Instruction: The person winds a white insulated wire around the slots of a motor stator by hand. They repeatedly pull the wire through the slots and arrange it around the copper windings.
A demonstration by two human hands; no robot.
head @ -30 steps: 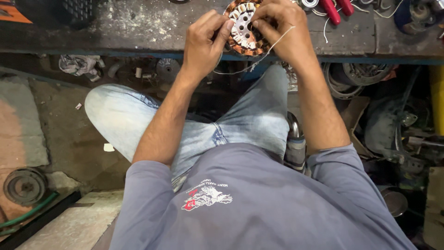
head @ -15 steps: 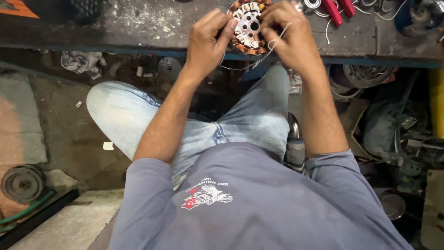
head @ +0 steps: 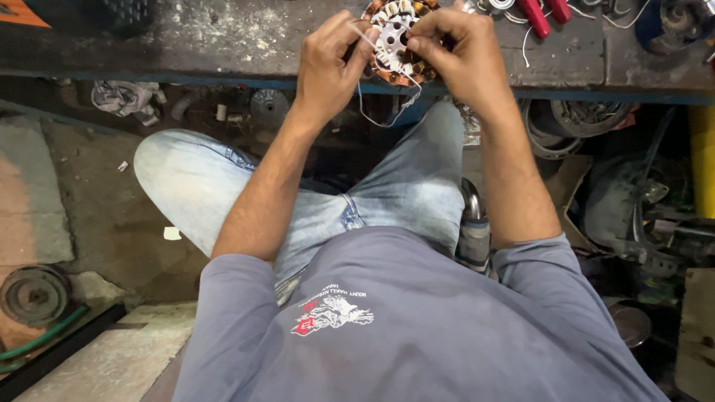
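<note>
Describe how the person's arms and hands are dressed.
Both the left hand and the right hand are bare: no gloves, and no rings or watch can be seen. The forearms are bare too. Short grey-blue sleeves cover only the upper arms, part of a T-shirt with a small red and white print.

You hold a round stator (head: 395, 41) with copper-orange windings and a white centre, at the near edge of the bench (head: 223, 37). A white thread (head: 372, 112) loops below your left hand (head: 328, 63) and right hand (head: 462, 56). The bench is dark grey, speckled white, with a blue strip along its near edge. Two red handles (head: 532, 16) lie at its far edge. Your jeans (head: 208, 186) are pale, faded blue; your shirt (head: 417, 327) is slate grey with a red-and-white print. A green hose (head: 45, 335) lies on the brownish floor, and something yellow (head: 701, 160) stands at the right.
</note>
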